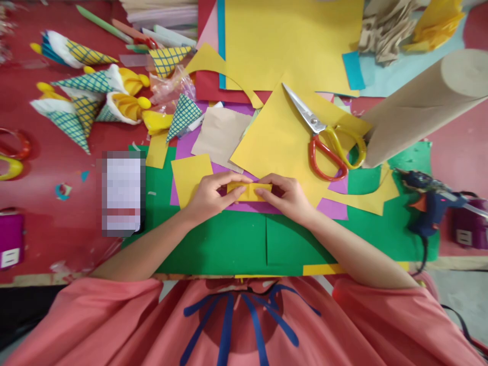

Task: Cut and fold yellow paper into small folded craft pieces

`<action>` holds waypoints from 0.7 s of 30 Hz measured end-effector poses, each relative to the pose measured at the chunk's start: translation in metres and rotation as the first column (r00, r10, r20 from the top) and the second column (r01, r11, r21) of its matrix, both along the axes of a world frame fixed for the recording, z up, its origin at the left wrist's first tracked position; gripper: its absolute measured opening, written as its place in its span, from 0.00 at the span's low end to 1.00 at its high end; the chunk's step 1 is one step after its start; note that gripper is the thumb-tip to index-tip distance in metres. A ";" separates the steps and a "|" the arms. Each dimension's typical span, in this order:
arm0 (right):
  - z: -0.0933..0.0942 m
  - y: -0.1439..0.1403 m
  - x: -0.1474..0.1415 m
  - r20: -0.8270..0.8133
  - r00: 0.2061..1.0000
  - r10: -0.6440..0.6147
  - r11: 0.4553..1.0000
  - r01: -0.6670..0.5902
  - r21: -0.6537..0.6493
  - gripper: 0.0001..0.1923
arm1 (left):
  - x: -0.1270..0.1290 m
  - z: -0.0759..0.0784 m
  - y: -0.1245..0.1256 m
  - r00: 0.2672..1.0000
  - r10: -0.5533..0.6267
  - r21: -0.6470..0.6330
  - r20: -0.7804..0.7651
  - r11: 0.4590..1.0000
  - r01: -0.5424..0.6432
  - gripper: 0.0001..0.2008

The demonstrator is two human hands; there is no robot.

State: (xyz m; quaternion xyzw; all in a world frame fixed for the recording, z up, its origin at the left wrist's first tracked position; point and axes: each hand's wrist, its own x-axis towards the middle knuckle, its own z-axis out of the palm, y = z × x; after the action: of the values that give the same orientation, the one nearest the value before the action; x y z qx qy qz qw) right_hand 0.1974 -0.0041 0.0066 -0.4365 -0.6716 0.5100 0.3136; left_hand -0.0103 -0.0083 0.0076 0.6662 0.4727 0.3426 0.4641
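Between my two hands is a small folded strip of yellow paper (249, 192), with a crease down its middle. My left hand (215, 192) pinches its left end between thumb and fingers. Its right end is pinched the same way by my right hand (287, 195). Just beyond lies a large yellow sheet (267, 132), with scissors (314, 124) resting on it, one handle red and one yellow. A smaller yellow piece (190, 175) lies by my left hand, and a torn brown paper piece (223, 133) sits behind it. Purple paper (331, 208) shows underneath.
Several paper cones (102, 81) lie at the back left. A phone-like blurred object (122, 193) rests left of my arm. At right are a blue glue gun (430, 208) with its cord and a brown paper roll (423, 112). Green sheets (213, 244) cover the near table.
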 end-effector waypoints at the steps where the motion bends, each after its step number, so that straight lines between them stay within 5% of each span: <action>1: 0.000 0.000 0.000 0.000 1.000 0.001 1.000 -0.001 0.001 0.10 | 0.000 0.000 0.000 1.000 -0.001 0.008 -0.002 1.000 0.001 0.09; 10: 0.000 0.001 0.000 -0.030 0.999 0.030 1.000 -0.030 0.005 0.10 | 0.000 0.003 0.001 0.982 -0.143 0.159 -0.123 0.974 0.162 0.09; 15: 0.000 0.000 -0.001 -0.021 0.999 0.034 0.999 -0.034 0.015 0.08 | -0.001 0.000 -0.001 0.994 -0.051 0.073 -0.101 0.996 0.058 0.12; 21: 0.001 0.000 0.000 -0.033 0.999 0.022 1.000 -0.022 -0.010 0.08 | -0.001 0.002 0.001 0.997 -0.010 0.118 -0.072 0.993 0.019 0.06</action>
State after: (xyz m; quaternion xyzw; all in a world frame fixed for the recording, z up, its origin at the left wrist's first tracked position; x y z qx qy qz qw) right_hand 0.1970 -0.0043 0.0079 -0.4222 -0.6683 0.5243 0.3166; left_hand -0.0110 -0.0077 0.0094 0.7079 0.4630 0.3427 0.4088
